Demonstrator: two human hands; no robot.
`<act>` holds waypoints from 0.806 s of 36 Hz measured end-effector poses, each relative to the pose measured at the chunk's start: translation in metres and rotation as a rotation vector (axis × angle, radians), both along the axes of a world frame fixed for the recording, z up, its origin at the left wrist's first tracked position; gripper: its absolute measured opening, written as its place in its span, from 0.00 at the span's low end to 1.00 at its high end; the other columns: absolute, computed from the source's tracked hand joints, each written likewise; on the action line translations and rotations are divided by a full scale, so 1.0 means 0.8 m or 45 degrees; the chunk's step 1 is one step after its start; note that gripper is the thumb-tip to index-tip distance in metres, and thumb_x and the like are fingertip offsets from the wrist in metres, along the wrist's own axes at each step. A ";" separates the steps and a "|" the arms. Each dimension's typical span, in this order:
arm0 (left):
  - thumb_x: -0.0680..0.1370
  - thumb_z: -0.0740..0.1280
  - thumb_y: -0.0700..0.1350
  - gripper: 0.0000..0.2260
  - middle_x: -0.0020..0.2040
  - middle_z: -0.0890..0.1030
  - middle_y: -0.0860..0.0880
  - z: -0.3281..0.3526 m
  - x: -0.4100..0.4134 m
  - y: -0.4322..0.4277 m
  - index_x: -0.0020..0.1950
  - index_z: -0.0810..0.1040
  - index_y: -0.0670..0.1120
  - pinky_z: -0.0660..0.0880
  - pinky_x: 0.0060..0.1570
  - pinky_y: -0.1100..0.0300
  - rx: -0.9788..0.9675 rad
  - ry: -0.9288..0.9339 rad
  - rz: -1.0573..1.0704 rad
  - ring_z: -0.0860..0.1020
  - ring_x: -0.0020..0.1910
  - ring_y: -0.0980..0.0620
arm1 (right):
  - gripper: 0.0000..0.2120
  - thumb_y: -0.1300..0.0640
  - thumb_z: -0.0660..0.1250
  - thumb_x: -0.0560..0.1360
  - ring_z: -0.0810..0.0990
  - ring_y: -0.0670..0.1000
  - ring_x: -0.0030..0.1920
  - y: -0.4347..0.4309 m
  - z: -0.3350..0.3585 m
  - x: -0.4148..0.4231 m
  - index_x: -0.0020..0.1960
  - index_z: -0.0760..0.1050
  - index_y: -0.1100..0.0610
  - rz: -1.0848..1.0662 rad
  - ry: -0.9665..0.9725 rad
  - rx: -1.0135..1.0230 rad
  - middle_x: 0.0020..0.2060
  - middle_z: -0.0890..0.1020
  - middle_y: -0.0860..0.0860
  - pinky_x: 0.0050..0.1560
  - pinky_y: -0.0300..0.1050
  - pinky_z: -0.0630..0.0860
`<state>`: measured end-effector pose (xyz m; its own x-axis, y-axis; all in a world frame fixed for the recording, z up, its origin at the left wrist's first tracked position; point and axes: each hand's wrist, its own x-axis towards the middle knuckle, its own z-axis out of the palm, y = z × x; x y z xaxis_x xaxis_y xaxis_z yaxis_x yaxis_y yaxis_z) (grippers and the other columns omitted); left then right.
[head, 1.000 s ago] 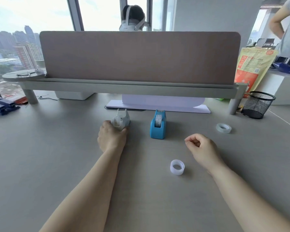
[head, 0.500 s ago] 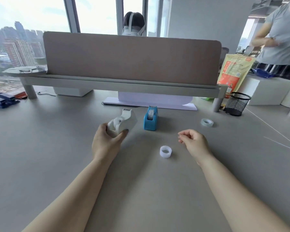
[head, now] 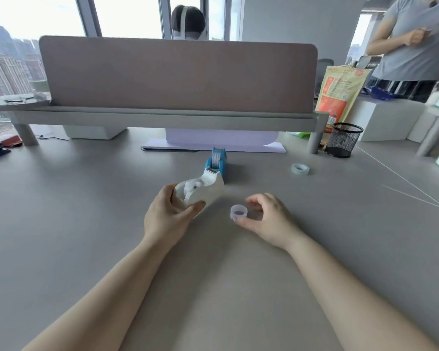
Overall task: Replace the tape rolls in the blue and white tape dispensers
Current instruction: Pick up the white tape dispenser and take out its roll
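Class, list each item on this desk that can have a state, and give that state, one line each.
White dispenser: tilted, gripped by left hand.
Blue dispenser: upright on desk, roll loaded.
Small roll: pinched by right hand.
Clear roll: lying flat, untouched.
Mesh cup: upright.

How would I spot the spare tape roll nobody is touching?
Follow the long brown divider to its right end, where a black mesh cup stands. Just in front, a clear tape roll lies flat on the grey desk. Unlike the smaller roll in the right hand, it lies alone.
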<state>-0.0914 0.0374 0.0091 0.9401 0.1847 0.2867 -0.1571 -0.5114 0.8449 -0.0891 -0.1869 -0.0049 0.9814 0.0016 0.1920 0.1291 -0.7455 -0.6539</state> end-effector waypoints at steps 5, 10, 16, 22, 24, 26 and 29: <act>0.63 0.73 0.57 0.23 0.44 0.78 0.57 -0.002 0.007 -0.004 0.55 0.75 0.53 0.72 0.44 0.57 0.003 0.017 -0.037 0.77 0.46 0.52 | 0.21 0.39 0.69 0.67 0.73 0.53 0.58 0.008 -0.001 0.006 0.55 0.75 0.49 0.014 -0.114 -0.316 0.54 0.77 0.49 0.58 0.48 0.69; 0.61 0.71 0.58 0.23 0.47 0.80 0.57 -0.008 0.010 -0.011 0.55 0.75 0.56 0.75 0.48 0.55 0.042 0.049 -0.161 0.78 0.48 0.53 | 0.16 0.43 0.66 0.69 0.73 0.57 0.57 -0.014 0.003 0.009 0.52 0.76 0.51 -0.333 -0.075 -0.352 0.53 0.77 0.52 0.55 0.49 0.69; 0.60 0.69 0.63 0.28 0.49 0.80 0.56 -0.011 0.015 -0.017 0.58 0.74 0.57 0.76 0.53 0.48 0.114 0.108 -0.389 0.79 0.49 0.53 | 0.15 0.48 0.63 0.71 0.72 0.62 0.57 -0.044 0.000 0.014 0.54 0.76 0.53 -0.579 -0.021 -0.345 0.54 0.77 0.58 0.55 0.50 0.69; 0.62 0.69 0.62 0.31 0.53 0.81 0.54 -0.011 0.019 -0.016 0.64 0.71 0.55 0.75 0.57 0.48 0.121 0.158 -0.485 0.79 0.53 0.52 | 0.19 0.48 0.64 0.71 0.73 0.60 0.59 -0.046 -0.003 0.019 0.59 0.72 0.56 -0.580 -0.042 -0.110 0.56 0.78 0.55 0.58 0.51 0.70; 0.65 0.70 0.59 0.32 0.55 0.80 0.53 -0.009 0.020 -0.015 0.68 0.68 0.55 0.74 0.58 0.51 0.138 0.182 -0.497 0.78 0.54 0.51 | 0.23 0.50 0.65 0.72 0.72 0.58 0.61 -0.045 0.001 0.016 0.64 0.69 0.57 -0.592 -0.084 0.072 0.58 0.76 0.53 0.62 0.52 0.70; 0.70 0.72 0.53 0.32 0.58 0.78 0.52 -0.011 0.021 -0.013 0.72 0.64 0.53 0.72 0.60 0.57 0.148 0.177 -0.513 0.77 0.56 0.51 | 0.21 0.53 0.66 0.71 0.74 0.58 0.59 -0.042 0.003 0.014 0.62 0.71 0.58 -0.582 -0.189 0.151 0.57 0.77 0.54 0.60 0.54 0.71; 0.74 0.70 0.47 0.33 0.64 0.73 0.54 -0.012 0.021 -0.013 0.75 0.58 0.52 0.64 0.60 0.66 0.155 0.155 -0.512 0.72 0.63 0.56 | 0.15 0.54 0.67 0.72 0.75 0.58 0.56 -0.028 0.007 0.010 0.57 0.73 0.58 -0.518 -0.375 0.142 0.54 0.79 0.54 0.57 0.53 0.72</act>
